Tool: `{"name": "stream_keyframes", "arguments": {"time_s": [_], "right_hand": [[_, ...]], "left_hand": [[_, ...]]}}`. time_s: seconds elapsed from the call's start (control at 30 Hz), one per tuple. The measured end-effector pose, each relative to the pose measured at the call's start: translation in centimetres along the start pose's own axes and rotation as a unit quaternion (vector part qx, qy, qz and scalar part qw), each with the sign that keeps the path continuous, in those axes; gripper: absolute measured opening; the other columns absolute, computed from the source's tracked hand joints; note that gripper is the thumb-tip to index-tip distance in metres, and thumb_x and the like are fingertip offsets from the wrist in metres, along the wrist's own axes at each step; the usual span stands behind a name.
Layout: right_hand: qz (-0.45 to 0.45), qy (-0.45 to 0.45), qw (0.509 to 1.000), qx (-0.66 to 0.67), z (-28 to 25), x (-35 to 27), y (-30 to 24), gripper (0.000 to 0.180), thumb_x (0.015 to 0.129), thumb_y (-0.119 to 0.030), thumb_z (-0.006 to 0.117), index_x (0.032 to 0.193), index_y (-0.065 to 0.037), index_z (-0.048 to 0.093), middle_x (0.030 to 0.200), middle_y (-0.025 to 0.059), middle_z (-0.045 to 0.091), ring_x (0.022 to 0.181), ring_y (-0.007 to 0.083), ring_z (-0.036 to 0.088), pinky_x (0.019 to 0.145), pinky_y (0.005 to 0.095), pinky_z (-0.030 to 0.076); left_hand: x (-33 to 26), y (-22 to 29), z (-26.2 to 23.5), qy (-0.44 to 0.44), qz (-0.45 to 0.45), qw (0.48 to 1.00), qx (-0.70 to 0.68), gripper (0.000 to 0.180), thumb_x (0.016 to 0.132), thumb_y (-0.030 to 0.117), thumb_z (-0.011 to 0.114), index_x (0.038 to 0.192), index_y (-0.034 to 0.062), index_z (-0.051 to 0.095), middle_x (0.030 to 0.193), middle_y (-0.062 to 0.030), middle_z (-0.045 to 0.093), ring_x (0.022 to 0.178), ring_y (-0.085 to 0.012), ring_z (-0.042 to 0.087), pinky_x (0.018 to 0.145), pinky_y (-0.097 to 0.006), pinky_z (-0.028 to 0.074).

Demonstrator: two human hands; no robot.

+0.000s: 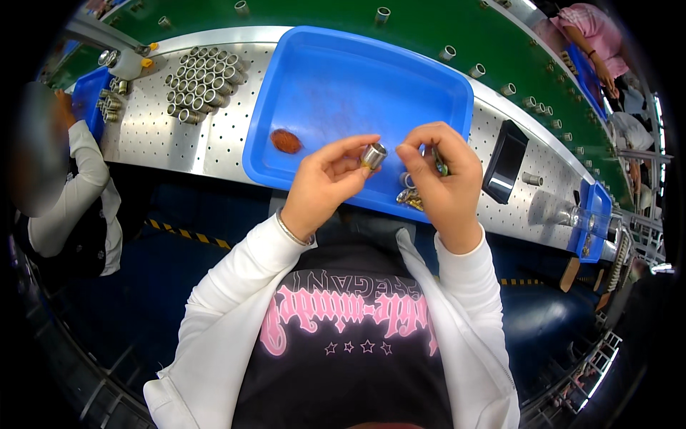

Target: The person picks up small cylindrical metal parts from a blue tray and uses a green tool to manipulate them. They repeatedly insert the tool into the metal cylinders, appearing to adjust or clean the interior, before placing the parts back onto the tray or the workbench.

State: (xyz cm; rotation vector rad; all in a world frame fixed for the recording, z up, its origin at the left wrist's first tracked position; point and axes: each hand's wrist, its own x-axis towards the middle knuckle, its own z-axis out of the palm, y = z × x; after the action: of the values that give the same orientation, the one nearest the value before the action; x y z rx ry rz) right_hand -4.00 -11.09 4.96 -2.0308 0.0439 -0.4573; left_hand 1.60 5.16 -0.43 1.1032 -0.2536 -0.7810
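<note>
My left hand (330,177) pinches a short silver metal sleeve (374,154) between thumb and fingers, its open end tilted up and to the right. Just to the right, my right hand (449,179) is closed, thumb against the bent fingers. Small shiny, partly green bits show among those fingers, too hidden to name. Both hands are over a large blue tray (343,53). Below the right hand, another metal sleeve (406,180) and a small pile of brass-coloured parts (409,199) lie in the tray. A reddish-brown oval pad (286,141) rests at its left side.
Many metal sleeves (204,82) stand grouped on the perforated metal table (153,146) to the left. Beyond the tray runs a green belt (321,14) carrying spaced sleeves. A black tray (506,163) and a lone sleeve (532,179) lie right. A co-worker (71,193) sits left.
</note>
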Motion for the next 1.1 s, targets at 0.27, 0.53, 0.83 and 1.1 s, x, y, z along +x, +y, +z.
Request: {"name": "stream_keyframes", "arguments": {"time_s": [0.27,0.53,0.83,1.1], "right_hand": [[0.144,-0.005,0.988,0.052,-0.1,-1.5,1.9,0.025,0.083,-0.017,0.063,0.102,-0.003,0.058,0.078,0.0059,0.057,0.069,0.0114,0.053,0.059,0.0237,0.042],[0.087,-0.028,0.995,-0.048,0.5,-2.0,1.7,0.023,0.075,-0.016,0.07,0.093,-0.003,0.065,0.083,0.0116,0.066,0.071,0.0219,0.063,0.062,0.0277,0.047],[0.133,-0.024,0.99,0.039,0.7,-1.0,0.4,0.023,0.074,-0.01,0.07,0.095,-0.003,0.065,0.087,0.0116,0.066,0.072,0.0223,0.063,0.062,0.029,0.048],[0.031,-0.075,0.996,-0.04,1.6,-0.9,0.6,0.02,0.067,0.003,0.063,0.087,-0.003,0.063,0.076,0.0124,0.061,0.067,0.0269,0.06,0.058,0.0306,0.046]], "left_hand": [[0.3,0.9,0.0,0.052,-0.006,0.998,-0.047,0.043,0.085,0.006,0.059,0.125,-0.0005,0.045,0.108,-0.0136,0.057,0.098,-0.0204,0.059,0.087,-0.029,0.045],[0.2,1.1,0.1,0.059,0.0,0.997,-0.059,0.042,0.083,0.004,0.062,0.122,-0.0013,0.047,0.108,-0.012,0.057,0.095,-0.0178,0.058,0.085,-0.027,0.046],[0.1,0.9,0.1,0.035,-0.007,0.998,-0.057,0.043,0.082,0.0,0.061,0.123,-0.0003,0.048,0.113,-0.0101,0.055,0.097,-0.0155,0.057,0.086,-0.026,0.046],[-0.4,0.7,-0.6,-0.013,-0.045,0.998,-0.04,0.04,0.085,-0.002,0.055,0.124,0.0008,0.048,0.115,-0.0084,0.056,0.105,-0.0141,0.055,0.09,-0.026,0.044]]}}
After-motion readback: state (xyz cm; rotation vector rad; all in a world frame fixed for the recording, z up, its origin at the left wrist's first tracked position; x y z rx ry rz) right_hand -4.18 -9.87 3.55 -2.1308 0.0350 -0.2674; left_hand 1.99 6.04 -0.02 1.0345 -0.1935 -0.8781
